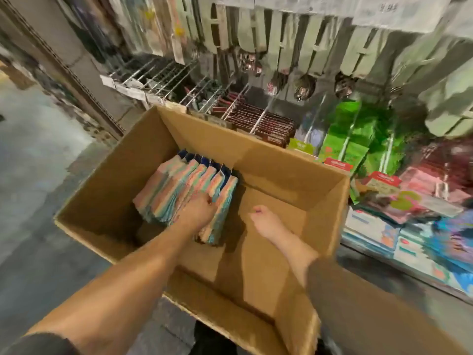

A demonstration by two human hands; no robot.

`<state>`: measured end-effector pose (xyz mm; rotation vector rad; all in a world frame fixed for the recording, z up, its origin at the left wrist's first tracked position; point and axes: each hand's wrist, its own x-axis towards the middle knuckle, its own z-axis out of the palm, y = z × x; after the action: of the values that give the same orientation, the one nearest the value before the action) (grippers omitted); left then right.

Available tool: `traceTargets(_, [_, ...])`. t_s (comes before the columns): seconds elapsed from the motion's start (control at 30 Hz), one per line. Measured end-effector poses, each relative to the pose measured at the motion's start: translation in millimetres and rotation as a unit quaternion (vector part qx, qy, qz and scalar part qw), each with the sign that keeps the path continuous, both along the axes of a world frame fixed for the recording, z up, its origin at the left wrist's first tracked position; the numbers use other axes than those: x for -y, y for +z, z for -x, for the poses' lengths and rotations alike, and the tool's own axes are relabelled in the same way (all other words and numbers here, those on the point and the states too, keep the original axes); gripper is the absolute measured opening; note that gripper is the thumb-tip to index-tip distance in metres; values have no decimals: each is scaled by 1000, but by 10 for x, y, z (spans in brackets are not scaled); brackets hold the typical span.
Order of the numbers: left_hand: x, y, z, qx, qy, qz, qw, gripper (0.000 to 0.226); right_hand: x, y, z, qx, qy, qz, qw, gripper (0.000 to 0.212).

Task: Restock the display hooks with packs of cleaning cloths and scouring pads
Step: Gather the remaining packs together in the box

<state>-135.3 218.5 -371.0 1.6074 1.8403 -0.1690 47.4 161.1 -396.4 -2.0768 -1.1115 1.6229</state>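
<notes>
The left hand [202, 204] is down in the cardboard box [256, 139], its fingers curled into the row of cloth packs [184, 190] as if gripping one or two from the right end of the row. The right hand [261, 216] hovers beside it over the bare box floor, fingers loosely curled, holding nothing; motion blur keeps me from saying more. The packs stand on edge, fanned against the box's left wall, well short of its right wall. They look soft and ribbed, striped in pastel pink, blue and yellow, each topped with a dark blue header card.

The likely trouble from here is that lifting a pack from the end leaves the others unsupported, and the fan may slump flat across the box floor. A pinch on soft cloth rather than on the stiff header could also let a pack slip or drag a neighbour up with it.

Beyond the box's far rim stand wire hooks [163, 75], some bare, and hanging scourer packs [304, 85] with pale green cards above glinting metallic balls. Glossy green packs [345, 129] hang to the right.
</notes>
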Motion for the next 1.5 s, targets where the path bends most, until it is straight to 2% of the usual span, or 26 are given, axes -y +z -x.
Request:
traceTargets(0.2, [-888, -629, 153, 48, -68, 22, 996, 55, -625, -903, 427, -54, -194, 73, 977, 43])
traceTargets(0.3, [-1235, -958, 122, 56, -103, -1, 993, 50, -989, -1242, 602, -86, -295, 84, 948, 40])
traceTargets(0.4, [-1427, -1241, 11, 34, -119, -29, 992, 44, -1228, -1586, 697, -133, -334, 67, 931, 51])
traceTargets(0.47, [-1478, -1413, -82, 31, -128, -42, 990, 48, -1328, -1715, 733, -177, -360, 56, 914, 48])
traceTargets(0.57, [-1469, -1584, -161, 31, -109, -42, 993, 55, -1393, -1769, 822, -246, -402, 31, 881, 39])
traceTargets(0.7, [-1446, -1631, -210, 24, -60, -6, 998, 68, -1338, -1894, 936, -344, -474, 35, 810, 49])
traceTargets(0.77, [-1416, -1627, -227, 59, -4, 47, 997, 77, -1282, -1900, 991, -379, -494, 39, 781, 50])
traceTargets(0.83, [-1347, -1655, -206, 117, 44, 95, 988, 88, -1197, -1866, 1060, -391, -496, 36, 774, 48])
traceTargets(0.93, [-1212, -1617, -106, 149, 72, 70, 984, 85, -1022, -1743, 1137, -388, -495, 18, 777, 44])
traceTargets(1.07, [-1032, -1314, 68, 197, 82, 11, 977, 53, -800, -1395, 1173, -361, -457, -29, 812, 29])
traceTargets(1.13, [-904, -1001, 160, 228, 80, -3, 970, 46, -667, -1111, 1172, -313, -432, -64, 843, 28])
traceTargets(1.27, [-634, -282, 288, 287, 48, -46, 956, 55, -343, -410, 1018, -165, -369, -161, 900, 24])
traceTargets(1.33, [-465, 122, 316, 342, 30, -53, 938, 60, -179, -15, 861, -101, -351, -217, 905, 30])
traceTargets(1.43, [-207, 717, 274, 429, 7, -53, 902, 56, 107, 510, 530, -21, -362, -294, 885, 50])
traceTargets(1.5, [-28, 1074, 171, 474, -13, -38, 880, 49, 363, 802, 270, -33, -367, -296, 881, 63])
